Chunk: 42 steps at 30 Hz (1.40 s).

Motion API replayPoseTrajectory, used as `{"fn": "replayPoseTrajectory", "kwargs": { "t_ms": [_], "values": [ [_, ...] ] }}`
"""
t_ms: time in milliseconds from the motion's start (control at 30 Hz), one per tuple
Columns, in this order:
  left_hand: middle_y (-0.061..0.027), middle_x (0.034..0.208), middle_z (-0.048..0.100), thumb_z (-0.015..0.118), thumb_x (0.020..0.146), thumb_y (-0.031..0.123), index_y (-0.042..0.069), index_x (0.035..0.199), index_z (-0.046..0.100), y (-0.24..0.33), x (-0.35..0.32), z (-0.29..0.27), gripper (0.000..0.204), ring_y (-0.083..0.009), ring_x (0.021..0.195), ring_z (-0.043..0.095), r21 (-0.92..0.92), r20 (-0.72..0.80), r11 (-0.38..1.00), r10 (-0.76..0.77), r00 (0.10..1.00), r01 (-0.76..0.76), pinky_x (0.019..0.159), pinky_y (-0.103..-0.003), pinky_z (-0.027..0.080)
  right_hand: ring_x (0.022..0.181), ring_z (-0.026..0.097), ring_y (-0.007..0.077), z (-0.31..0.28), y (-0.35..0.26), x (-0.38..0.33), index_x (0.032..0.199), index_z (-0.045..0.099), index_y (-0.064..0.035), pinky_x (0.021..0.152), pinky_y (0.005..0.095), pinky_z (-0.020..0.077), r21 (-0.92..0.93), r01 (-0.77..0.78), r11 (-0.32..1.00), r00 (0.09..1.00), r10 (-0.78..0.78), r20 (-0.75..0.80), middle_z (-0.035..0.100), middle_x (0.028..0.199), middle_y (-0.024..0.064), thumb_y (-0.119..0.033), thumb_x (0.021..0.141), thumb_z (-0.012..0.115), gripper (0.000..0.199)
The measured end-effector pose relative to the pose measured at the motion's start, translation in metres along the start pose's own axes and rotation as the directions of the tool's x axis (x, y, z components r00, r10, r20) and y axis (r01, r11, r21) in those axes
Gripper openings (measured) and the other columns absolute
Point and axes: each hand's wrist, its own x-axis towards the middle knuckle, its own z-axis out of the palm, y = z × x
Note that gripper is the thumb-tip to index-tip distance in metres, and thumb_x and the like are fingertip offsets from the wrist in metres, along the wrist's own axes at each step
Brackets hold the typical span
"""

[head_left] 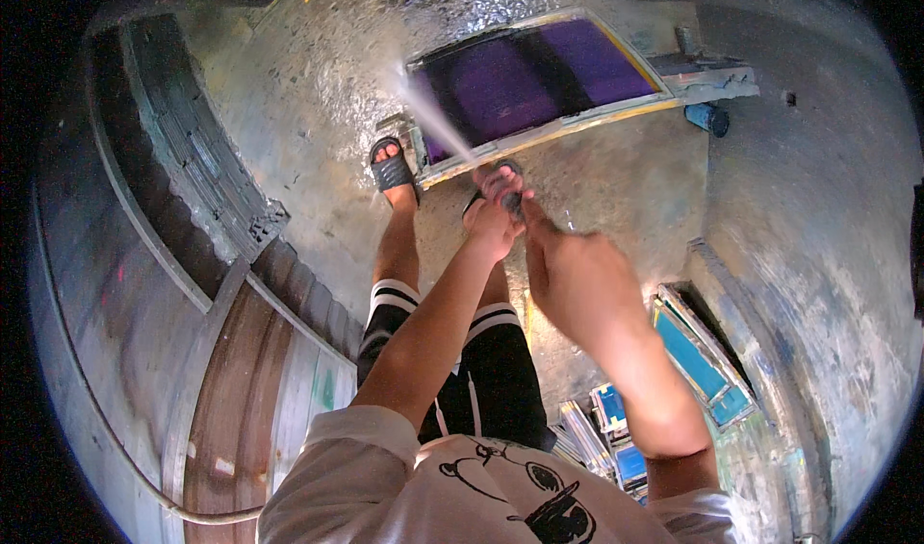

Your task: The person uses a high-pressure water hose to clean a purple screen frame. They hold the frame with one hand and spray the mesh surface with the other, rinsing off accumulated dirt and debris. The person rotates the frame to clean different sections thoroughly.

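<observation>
My left hand [493, 225] is closed in front of my body. My right hand [585, 279] is close beside it on the right, fingers curled, fingertips near the left hand. What they grip is mostly hidden by the fingers. From just beyond the hands a white jet of water spray [438, 116] shoots up and to the left. It crosses the left part of a large framed printing screen [602, 58], purple with dark bands, tilted on the floor ahead. My sandalled left foot [391, 171] stands by the screen's near left corner. The right foot is partly behind my hands.
The concrete floor [298, 130] is wet and shiny around the screen's left and far sides. A blue cylindrical can [708, 119] lies right of the screen. Several smaller frames [587, 438] and a teal screen [693, 352] stand at lower right. A hose [130, 467] runs along the left.
</observation>
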Motion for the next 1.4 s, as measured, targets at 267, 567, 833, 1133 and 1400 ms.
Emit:
{"fn": "replayPoseTrajectory", "kwargs": {
  "t_ms": [267,567,833,1133,1400],
  "values": [
    [-0.0240,0.151,0.037,0.070,0.088,0.059,0.008,0.156,0.025,-0.003,0.054,0.120,0.096,-0.0359,0.134,0.045,0.226,-0.082,0.974,0.047,0.996,-0.027,0.111,-0.047,0.042,0.063,0.065,0.0417,-0.034,0.031,-0.074,0.128,0.064,-0.0037,0.059,0.0474,0.0513,0.178,-0.035,0.983,0.985,0.065,-0.163,0.063,0.069,0.0243,-0.009,0.093,0.062,0.035],
    [-0.0173,0.153,0.040,0.069,0.084,0.066,0.010,0.155,0.030,-0.034,0.104,0.155,0.098,-0.0332,0.139,0.041,0.132,-0.078,0.990,0.060,0.995,-0.050,0.116,-0.046,0.036,0.043,0.050,0.0185,-0.054,0.085,-0.143,0.128,0.065,0.0028,0.049,0.0318,0.0432,0.376,-0.258,0.890,0.860,0.389,-0.330,0.050,0.053,0.0155,-0.003,0.093,0.061,0.035],
    [-0.0156,0.129,0.058,0.061,0.100,0.018,0.004,0.133,0.049,-0.039,0.123,0.185,0.038,-0.0324,0.121,0.058,-0.148,-0.295,0.970,0.144,0.944,-0.194,0.105,-0.045,0.051,0.065,0.038,0.0043,-0.040,0.113,-0.189,0.136,0.058,0.0060,0.058,0.0209,0.0311,0.580,-0.211,0.787,0.775,0.496,-0.391,0.049,0.074,-0.0054,-0.012,0.102,0.058,0.038],
    [-0.0249,0.148,0.038,0.065,0.096,0.043,0.008,0.151,0.032,0.006,0.090,0.191,0.073,-0.0384,0.137,0.043,-0.075,-0.248,0.981,0.157,0.956,-0.181,0.109,-0.050,0.046,0.057,0.034,0.0010,-0.046,0.118,-0.221,0.140,0.056,0.0010,0.051,0.0202,0.0241,0.652,-0.243,0.718,0.734,0.575,-0.360,0.045,0.072,-0.0081,-0.016,0.103,0.057,0.040],
    [-0.0074,0.123,0.057,0.087,0.080,0.032,0.012,0.130,0.050,-0.031,0.129,0.198,0.065,-0.0247,0.105,0.059,-0.195,-0.377,0.969,0.070,0.924,-0.153,0.090,-0.036,0.055,0.056,0.034,-0.0004,-0.022,0.125,-0.209,0.143,0.054,-0.0003,0.050,0.0190,0.0225,0.732,-0.205,0.650,0.707,0.615,-0.348,0.042,0.067,-0.0102,-0.014,0.103,0.057,0.042]
  ]
}}
